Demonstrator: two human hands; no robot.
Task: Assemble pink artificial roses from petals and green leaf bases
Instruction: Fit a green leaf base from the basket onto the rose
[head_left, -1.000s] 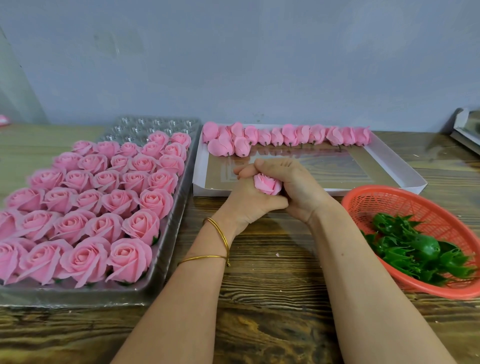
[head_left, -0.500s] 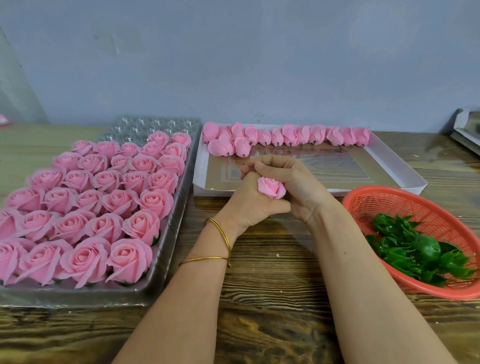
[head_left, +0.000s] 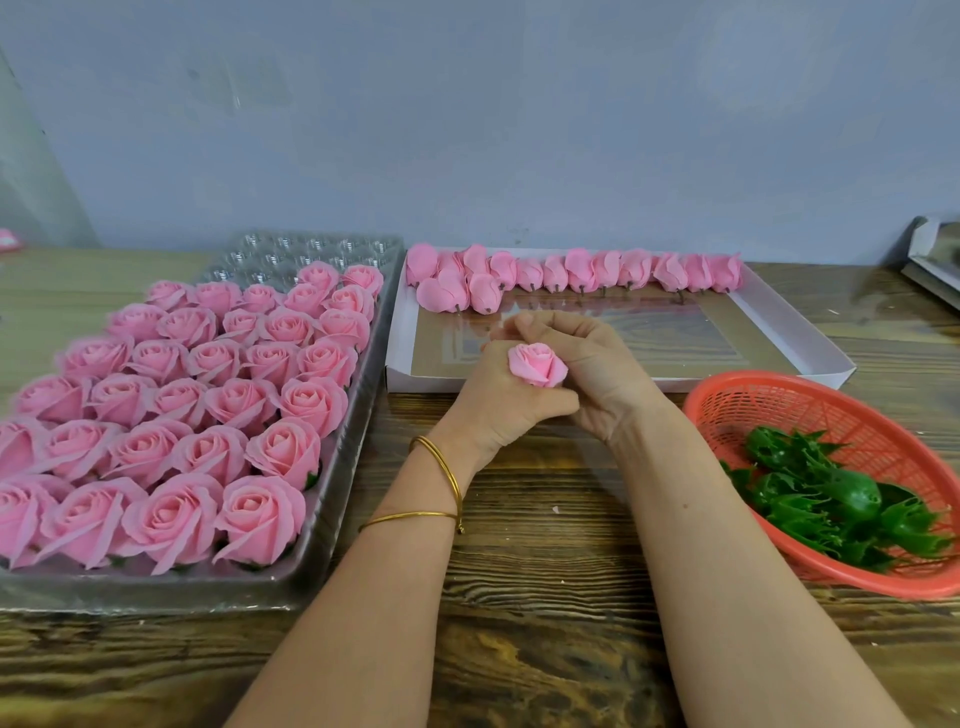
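l hand (head_left: 498, 400) & r hand (head_left: 597, 374) are both gripping one rose (head_left: 536, 365), l curling round it from below, r pinching behind. vs a sec ago it's sitting higher, facing up, petals spreading. leaf base is hiding inside the grip, prob. on, so it's nearing the tray (head_left: 156, 592) left of the grip.

It looked like a small hand-assembly workshop, with piecework laid out in batches. A clear moulded plastic tray (head_left: 311, 252) held rows of finished pink artificial roses (head_left: 254, 514). A shallow white cardboard box (head_left: 397, 338) carried a line of closed pink rosebuds (head_left: 582, 273). A round orange-red plastic mesh basket (head_left: 857, 410) was heaped with loose green leaf bases (head_left: 831, 504). All of it sat on a rough, dark-grained wooden bench (head_left: 545, 597) against a bare grey-blue wall (head_left: 519, 130).
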